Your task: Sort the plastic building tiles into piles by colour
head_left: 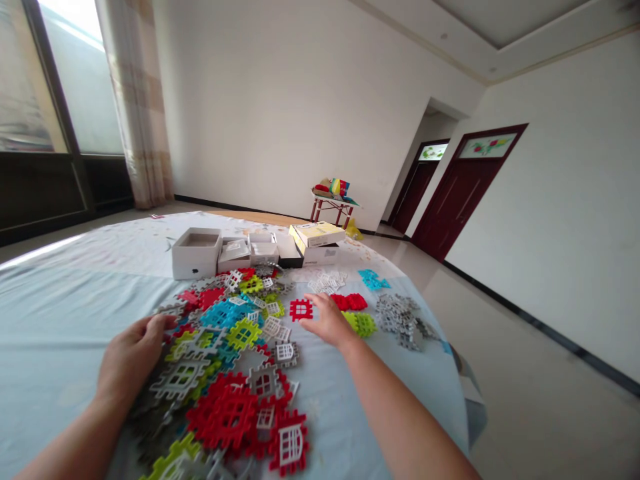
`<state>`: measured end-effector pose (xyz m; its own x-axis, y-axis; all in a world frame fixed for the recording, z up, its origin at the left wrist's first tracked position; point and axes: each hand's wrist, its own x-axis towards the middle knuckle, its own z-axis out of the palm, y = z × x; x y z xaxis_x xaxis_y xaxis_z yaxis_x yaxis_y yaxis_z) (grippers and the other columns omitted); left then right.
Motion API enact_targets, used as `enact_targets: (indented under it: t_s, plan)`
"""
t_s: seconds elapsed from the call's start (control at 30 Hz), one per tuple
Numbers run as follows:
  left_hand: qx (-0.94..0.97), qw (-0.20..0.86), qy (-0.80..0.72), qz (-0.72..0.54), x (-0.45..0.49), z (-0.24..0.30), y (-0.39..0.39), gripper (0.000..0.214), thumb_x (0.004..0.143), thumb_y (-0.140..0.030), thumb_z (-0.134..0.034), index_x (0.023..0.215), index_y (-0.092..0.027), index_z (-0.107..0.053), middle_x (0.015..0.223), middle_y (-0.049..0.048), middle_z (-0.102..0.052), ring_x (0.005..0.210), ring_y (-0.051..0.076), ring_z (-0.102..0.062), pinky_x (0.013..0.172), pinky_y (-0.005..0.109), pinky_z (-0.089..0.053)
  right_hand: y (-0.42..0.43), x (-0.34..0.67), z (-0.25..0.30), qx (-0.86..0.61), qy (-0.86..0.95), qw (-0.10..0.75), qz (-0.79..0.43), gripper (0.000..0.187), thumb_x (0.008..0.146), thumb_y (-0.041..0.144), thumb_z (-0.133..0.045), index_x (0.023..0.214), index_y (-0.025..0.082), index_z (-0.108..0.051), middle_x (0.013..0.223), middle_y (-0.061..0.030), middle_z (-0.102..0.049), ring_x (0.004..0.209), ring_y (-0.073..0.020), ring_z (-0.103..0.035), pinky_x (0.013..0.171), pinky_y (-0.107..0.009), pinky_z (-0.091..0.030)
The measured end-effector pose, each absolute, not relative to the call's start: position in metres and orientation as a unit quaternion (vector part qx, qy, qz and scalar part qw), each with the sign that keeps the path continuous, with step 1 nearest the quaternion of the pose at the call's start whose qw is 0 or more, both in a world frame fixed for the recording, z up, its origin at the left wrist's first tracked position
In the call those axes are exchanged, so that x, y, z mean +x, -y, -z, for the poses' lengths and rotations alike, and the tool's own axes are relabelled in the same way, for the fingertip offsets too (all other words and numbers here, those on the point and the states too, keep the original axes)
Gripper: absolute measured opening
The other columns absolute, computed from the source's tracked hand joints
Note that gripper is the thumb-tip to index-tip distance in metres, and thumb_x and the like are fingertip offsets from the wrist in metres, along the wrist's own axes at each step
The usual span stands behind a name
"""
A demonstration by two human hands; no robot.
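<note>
A heap of interlocking plastic waffle tiles (225, 340) in red, grey, white, lime and turquoise covers the middle of a pale blue bedsheet (60, 333). My left hand (133, 353) curves over the heap's left edge, fingertips against a grey tile (175, 310). Whether it holds anything is hidden. My right hand (327, 322) lies flat and low, its fingertips just beside a small red tile (301, 309). Its palm is close to a lime tile (361, 324) and a red tile (349, 302). Smaller groups of grey (400, 320) and turquoise (373, 280) tiles lie further right.
Several open white cardboard boxes (196, 253) and a yellow-topped box (317, 243) stand on the sheet behind the tiles. Beyond the bed are a small red stand (333, 210) holding colourful items, dark red doors (455, 193), and a curtained window (137, 100).
</note>
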<state>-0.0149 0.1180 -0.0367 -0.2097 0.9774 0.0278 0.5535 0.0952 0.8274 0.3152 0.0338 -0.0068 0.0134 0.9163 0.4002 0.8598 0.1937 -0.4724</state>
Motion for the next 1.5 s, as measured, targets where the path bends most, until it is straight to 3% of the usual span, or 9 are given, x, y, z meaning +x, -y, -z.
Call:
enact_targets:
  t_s: [0.23, 0.43, 0.57, 0.73, 1.2, 1.5]
  plan:
    - [0.554, 0.289, -0.684, -0.375, -0.013, 0.034, -0.116, 0.038, 0.074, -0.046, -0.039, 0.09, -0.022, -0.063, 0.062, -0.0015, -0.065, 0.065, 0.017, -0.059, 0.058, 0.024, -0.039, -0.032, 0.393, -0.002, -0.735, 0.599, 0.318, 0.025, 0.05, 0.066, 0.024, -0.063, 0.115, 0.019, -0.054, 0.112, -0.0097, -0.054, 0.108, -0.0239, -0.048, 0.094, -0.039, -0.036]
    - [0.561, 0.272, -0.684, -0.378, -0.014, 0.04, -0.121, 0.04, 0.075, -0.048, -0.037, 0.09, -0.022, -0.063, 0.062, -0.0013, -0.064, 0.061, 0.017, -0.057, 0.054, 0.024, -0.038, -0.032, 0.393, 0.005, -0.708, 0.598, 0.371, 0.058, 0.042, 0.07, 0.023, -0.059, 0.111, 0.02, -0.056, 0.111, -0.0089, -0.056, 0.107, -0.0227, -0.049, 0.094, -0.038, -0.037]
    - [0.563, 0.268, -0.676, -0.391, -0.015, 0.041, -0.121, 0.039, 0.074, -0.047, -0.039, 0.088, -0.021, -0.064, 0.062, -0.0005, -0.064, 0.062, 0.017, -0.057, 0.055, 0.024, -0.038, -0.023, 0.359, 0.006, -0.652, 0.644, 0.401, 0.012, 0.032, 0.073, 0.022, -0.056, 0.105, 0.019, -0.059, 0.102, -0.0072, -0.059, 0.096, -0.0192, -0.055, 0.089, -0.034, -0.042]
    - [0.566, 0.269, -0.669, -0.399, -0.014, 0.041, -0.12, 0.041, 0.074, -0.047, -0.038, 0.088, -0.018, -0.064, 0.063, 0.0005, -0.065, 0.064, 0.017, -0.057, 0.056, 0.024, -0.039, -0.005, 0.304, 0.01, -0.573, 0.728, 0.365, -0.092, 0.027, 0.075, 0.023, -0.057, 0.101, 0.02, -0.061, 0.091, -0.0046, -0.062, 0.085, -0.0155, -0.057, 0.08, -0.03, -0.045]
    - [0.578, 0.291, -0.643, -0.41, -0.015, 0.041, -0.116, 0.044, 0.075, -0.048, -0.039, 0.091, -0.014, -0.063, 0.068, 0.0027, -0.064, 0.065, 0.016, -0.057, 0.057, 0.022, -0.04, 0.006, 0.277, 0.019, -0.551, 0.766, 0.305, -0.132, 0.026, 0.072, 0.016, -0.06, 0.097, 0.021, -0.064, 0.095, -0.0041, -0.062, 0.094, -0.0176, -0.054, 0.088, -0.031, -0.04]
    - [0.569, 0.305, -0.641, -0.416, -0.015, 0.039, -0.116, 0.04, 0.075, -0.046, -0.04, 0.09, -0.015, -0.061, 0.074, 0.0031, -0.066, 0.068, 0.017, -0.059, 0.058, 0.022, -0.042, 0.003, 0.282, 0.028, -0.558, 0.76, 0.299, -0.148, 0.026, 0.071, 0.023, -0.064, 0.098, 0.021, -0.064, 0.091, -0.004, -0.058, 0.091, -0.0172, -0.052, 0.084, -0.03, -0.041]
